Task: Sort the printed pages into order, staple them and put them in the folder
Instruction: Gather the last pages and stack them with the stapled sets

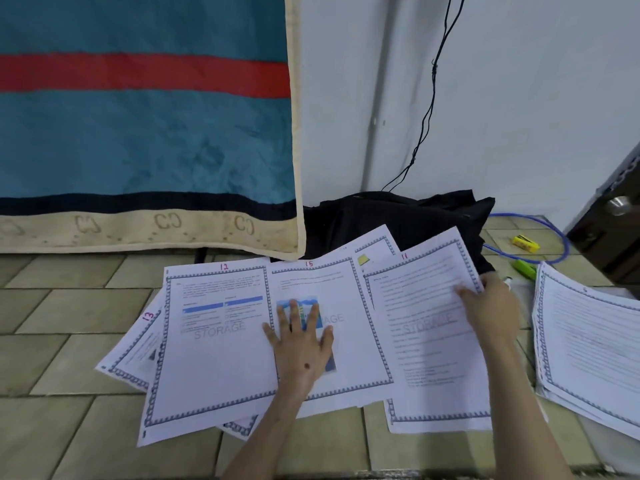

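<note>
Head view: pages fanned out on tiled floor, bordered, hand-numbered in red. Page 12 at left, overlapping page 13; page 15 in the middle; page 11 at right, partly over 15. Left hand flat on page 15, fingers spread, released, pressing the sheet down. Right hand at page 11's upper right edge, fingers pinching that sheet, thumb on top. Separate stack of pages at far right. Black bag behind the fan, against the wall. Yellow box and green object beyond, near a blue cable. Blanket hanging at upper left.
</note>
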{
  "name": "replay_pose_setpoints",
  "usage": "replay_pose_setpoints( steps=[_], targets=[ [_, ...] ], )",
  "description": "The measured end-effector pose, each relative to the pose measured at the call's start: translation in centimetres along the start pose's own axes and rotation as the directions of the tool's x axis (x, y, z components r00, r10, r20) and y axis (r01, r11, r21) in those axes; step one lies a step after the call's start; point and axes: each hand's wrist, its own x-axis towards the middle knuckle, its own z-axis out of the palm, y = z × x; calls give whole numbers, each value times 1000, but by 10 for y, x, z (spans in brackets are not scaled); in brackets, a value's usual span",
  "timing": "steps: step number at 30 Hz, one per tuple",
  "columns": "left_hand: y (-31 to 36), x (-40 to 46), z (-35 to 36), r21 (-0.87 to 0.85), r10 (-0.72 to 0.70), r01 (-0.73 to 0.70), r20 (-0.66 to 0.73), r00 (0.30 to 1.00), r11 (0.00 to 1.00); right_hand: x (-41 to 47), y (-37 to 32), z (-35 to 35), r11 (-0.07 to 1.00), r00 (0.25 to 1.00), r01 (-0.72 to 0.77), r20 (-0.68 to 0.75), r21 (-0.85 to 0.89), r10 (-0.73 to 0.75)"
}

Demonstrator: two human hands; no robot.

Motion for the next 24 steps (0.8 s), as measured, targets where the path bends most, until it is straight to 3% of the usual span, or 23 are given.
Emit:
replay_pose_setpoints(
  steps=[7, 13, 16, 18, 21, 24],
  targets=[
    [35, -18, 9, 3, 86, -87, 59, 995, 996, -5, -42, -49, 982, 979, 183, -106, 57, -176],
    [49, -15, -10, 13, 55, -59, 193, 980, 998, -10, -80, -96, 927, 898, 356, -315, 114, -306],
    [42, -5, -23, -48, 69, -61, 186, 980, 997, -3, -89, -105, 897, 867, 405, -384, 175, -317],
    [35, 1, -29, -142, 86, -63, 163, 983, 988, 1, -91, -103, 889, 865, 415, -387, 194, -319],
    [20, 7, -40, -444, 74, -44, 49, 996, 895, 2, -92, -91, 893, 886, 408, -316, 189, -338],
    [-9, 8, -55, -622, -91, -22, -150, 985, 783, 1, -85, -66, 893, 916, 386, -216, 231, -339]
  ],
)
